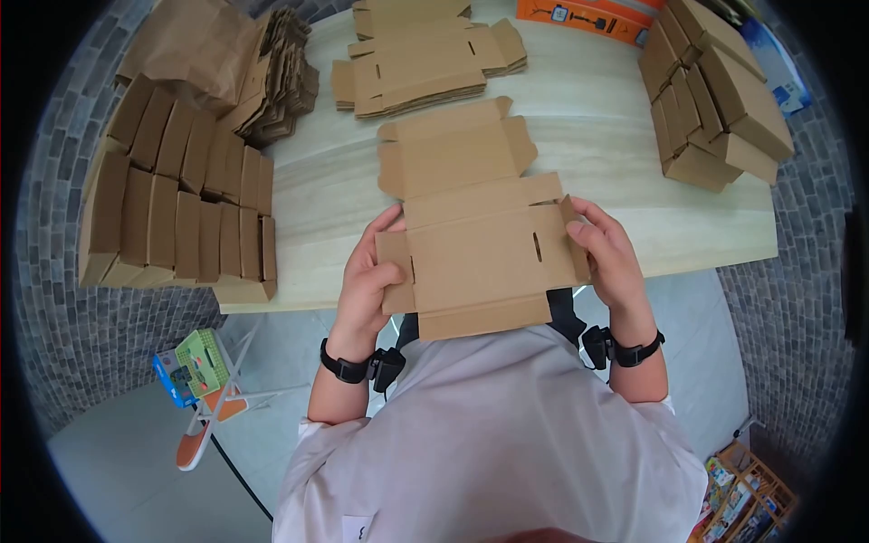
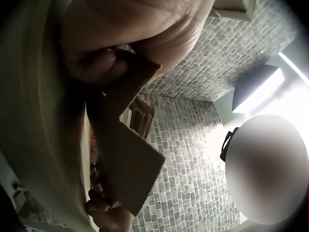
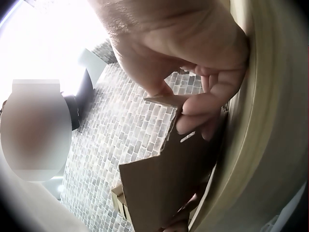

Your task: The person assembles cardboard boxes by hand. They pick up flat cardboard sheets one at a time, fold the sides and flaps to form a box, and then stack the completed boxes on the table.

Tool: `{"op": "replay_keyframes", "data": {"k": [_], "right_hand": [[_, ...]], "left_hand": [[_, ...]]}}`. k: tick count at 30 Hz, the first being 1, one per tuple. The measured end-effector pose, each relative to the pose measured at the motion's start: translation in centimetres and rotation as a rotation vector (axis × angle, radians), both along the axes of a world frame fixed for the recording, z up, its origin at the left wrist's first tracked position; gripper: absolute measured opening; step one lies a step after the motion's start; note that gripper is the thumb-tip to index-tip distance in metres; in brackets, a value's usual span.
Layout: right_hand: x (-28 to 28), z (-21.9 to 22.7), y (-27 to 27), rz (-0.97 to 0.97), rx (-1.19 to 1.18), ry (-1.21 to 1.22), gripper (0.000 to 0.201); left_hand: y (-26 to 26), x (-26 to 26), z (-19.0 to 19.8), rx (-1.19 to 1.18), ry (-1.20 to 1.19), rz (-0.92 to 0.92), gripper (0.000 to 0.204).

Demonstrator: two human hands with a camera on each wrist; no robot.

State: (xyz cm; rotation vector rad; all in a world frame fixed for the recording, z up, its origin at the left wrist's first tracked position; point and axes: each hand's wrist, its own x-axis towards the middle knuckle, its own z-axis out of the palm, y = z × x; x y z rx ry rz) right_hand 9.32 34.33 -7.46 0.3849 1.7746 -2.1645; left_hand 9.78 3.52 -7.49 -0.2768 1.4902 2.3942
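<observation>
A flat, unfolded cardboard box blank (image 1: 475,258) is held at the table's front edge, its far panel lying over the tabletop. My left hand (image 1: 365,281) grips the left side flap, thumb on top and fingers beneath. On the opposite side, my right hand (image 1: 611,258) pinches the right flap, which is bent upward along its crease. Two narrow slots show in the near panel. In the left wrist view the cardboard (image 2: 130,164) hangs dark beneath the hand. The right wrist view shows curled fingers (image 3: 200,108) under the cardboard's edge.
Stacked flat blanks (image 1: 425,68) lie farther back on the table (image 1: 597,136). Folded boxes (image 1: 181,199) stand in rows at left, beside a paper bag (image 1: 199,45) and bundled cardboard (image 1: 281,81). More boxes (image 1: 715,100) are piled at right, near an orange carton (image 1: 588,18).
</observation>
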Motion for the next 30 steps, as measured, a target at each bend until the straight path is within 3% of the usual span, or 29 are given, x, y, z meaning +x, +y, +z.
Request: {"op": "replay_keyframes", "data": {"k": [3,5,10,18,20,24,27,30], "right_hand": [[0.0,0.3,0.4,0.034,-0.029,0.056,0.051],[0.0,1.1,0.4,0.129,0.092,0.096,0.057],[0.3,-0.3,0.1,0.079,0.033,0.164,0.060],[0.9,1.1,-0.3,0.133,0.099,0.284,0.062],[0.8,1.6,-0.4,0.153,0.074,0.406,0.065],[0.8,1.1,0.2,0.186,0.124,0.381,0.069],[1.0,1.9,-0.7,0.139,-0.027,0.373,0.069],[1.2,1.0,-1.1,0.164,0.082,0.381,0.065]], "left_hand": [[0.0,-0.3,0.1,0.073,0.005,-0.038,0.078],[0.1,-0.3,0.1,0.071,0.012,-0.060,0.080],[0.6,0.3,-0.5,-0.188,0.038,0.022,0.081],[1.0,0.3,-0.2,-0.290,0.104,0.011,0.079],[1.0,0.3,-0.3,-0.308,0.107,0.011,0.078],[1.1,0.4,-0.2,-0.366,0.145,0.008,0.076],[1.2,0.7,-0.3,-0.464,0.172,0.031,0.072],[1.3,1.0,0.2,-0.508,0.169,0.010,0.067]]}}
